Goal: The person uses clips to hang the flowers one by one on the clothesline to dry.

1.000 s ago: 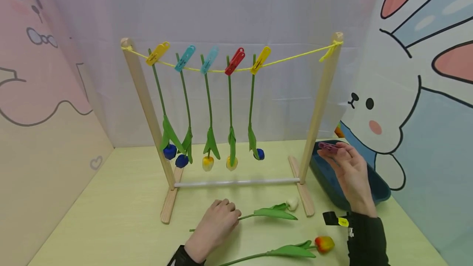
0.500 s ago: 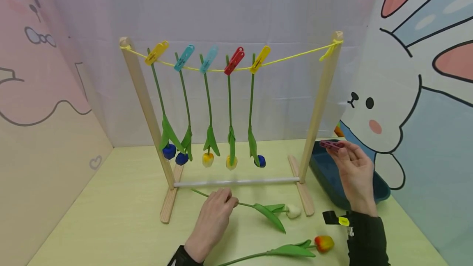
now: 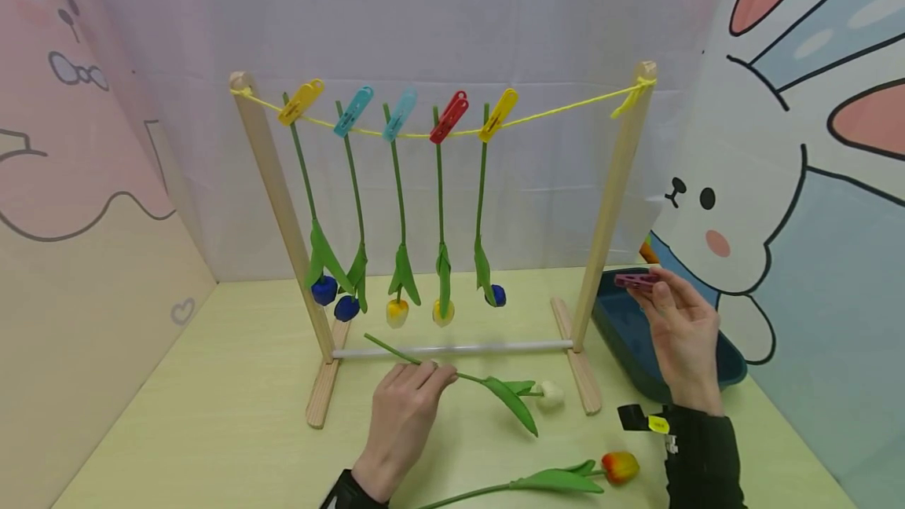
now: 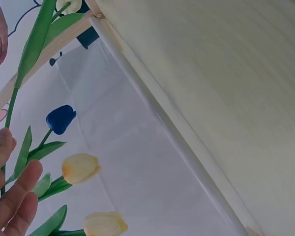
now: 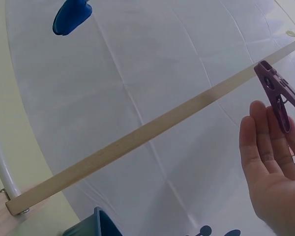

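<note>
My left hand (image 3: pixel 406 419) pinches the green stem of a white tulip (image 3: pixel 550 395), held above the table with its bloom toward the right. In the left wrist view, thumb and fingers (image 4: pixel 19 196) close on that stem. My right hand (image 3: pixel 680 336) holds a purple clothespin (image 3: pixel 636 281) in front of the dark blue basket; the right wrist view shows the clothespin (image 5: pixel 275 93) between thumb and fingers. Several tulips hang bloom-down from a yellow cord (image 3: pixel 558 108), each under a clothespin, such as the red clothespin (image 3: pixel 448 117) and the yellow clothespin (image 3: pixel 498 115).
A wooden frame (image 3: pixel 611 203) with a white crossbar (image 3: pixel 452 350) carries the cord. A red-and-yellow tulip (image 3: pixel 621 467) lies on the table (image 3: pixel 212 430) at the front. Behind my right hand stands the dark blue basket (image 3: pixel 615 336).
My left hand has lifted the white tulip off the table, its stem end rising toward the crossbar. My right hand, still with the purple clothespin, has shifted slightly right.
</note>
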`<state>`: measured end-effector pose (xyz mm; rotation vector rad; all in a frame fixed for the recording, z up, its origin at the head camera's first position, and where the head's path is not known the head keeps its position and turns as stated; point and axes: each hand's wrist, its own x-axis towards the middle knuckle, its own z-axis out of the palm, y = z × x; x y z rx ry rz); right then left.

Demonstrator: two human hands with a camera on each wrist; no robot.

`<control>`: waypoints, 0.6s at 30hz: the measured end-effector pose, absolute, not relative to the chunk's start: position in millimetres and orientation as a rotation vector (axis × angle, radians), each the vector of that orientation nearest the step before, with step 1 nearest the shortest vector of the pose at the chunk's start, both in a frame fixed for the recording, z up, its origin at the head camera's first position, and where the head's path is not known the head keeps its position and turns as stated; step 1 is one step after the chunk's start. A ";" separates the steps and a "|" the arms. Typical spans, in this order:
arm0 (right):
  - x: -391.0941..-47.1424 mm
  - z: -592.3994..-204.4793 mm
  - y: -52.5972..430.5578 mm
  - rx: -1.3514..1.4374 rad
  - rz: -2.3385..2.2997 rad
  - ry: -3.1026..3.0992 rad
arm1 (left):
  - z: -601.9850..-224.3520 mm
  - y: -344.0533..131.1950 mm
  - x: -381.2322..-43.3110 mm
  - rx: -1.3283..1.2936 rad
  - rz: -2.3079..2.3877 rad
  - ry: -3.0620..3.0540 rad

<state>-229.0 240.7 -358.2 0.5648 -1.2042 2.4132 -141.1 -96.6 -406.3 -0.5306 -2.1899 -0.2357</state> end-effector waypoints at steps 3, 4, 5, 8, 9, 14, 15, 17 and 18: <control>-228.2 -357.8 239.7 0.523 2.413 -1.212 | -406.3 -96.5 -142.0 -0.508 -0.256 -2.168; -228.1 -357.9 239.5 0.516 2.414 -1.212 | -406.4 -96.4 -142.3 -0.507 -0.262 -2.163; -228.1 -358.0 239.4 0.511 2.416 -1.211 | -406.5 -96.3 -142.6 -0.510 -0.274 -2.159; -227.9 -358.6 239.8 0.521 2.424 -1.204 | -406.9 -95.8 -142.8 -0.511 -0.298 -2.162; -228.0 -358.8 240.0 0.532 2.423 -1.205 | -407.0 -95.7 -142.8 -0.508 -0.299 -2.163; -229.0 -360.0 242.5 0.638 2.431 -1.207 | -407.5 -95.4 -143.9 -0.477 -0.270 -2.131; -229.2 -360.1 242.9 0.655 2.431 -1.209 | -407.5 -95.5 -144.1 -0.470 -0.262 -2.121; -229.4 -360.4 243.3 0.677 2.438 -1.200 | -408.1 -95.8 -144.8 -0.468 -0.260 -2.093; -229.3 -360.6 243.3 0.679 2.441 -1.197 | -408.2 -95.8 -144.9 -0.470 -0.263 -2.079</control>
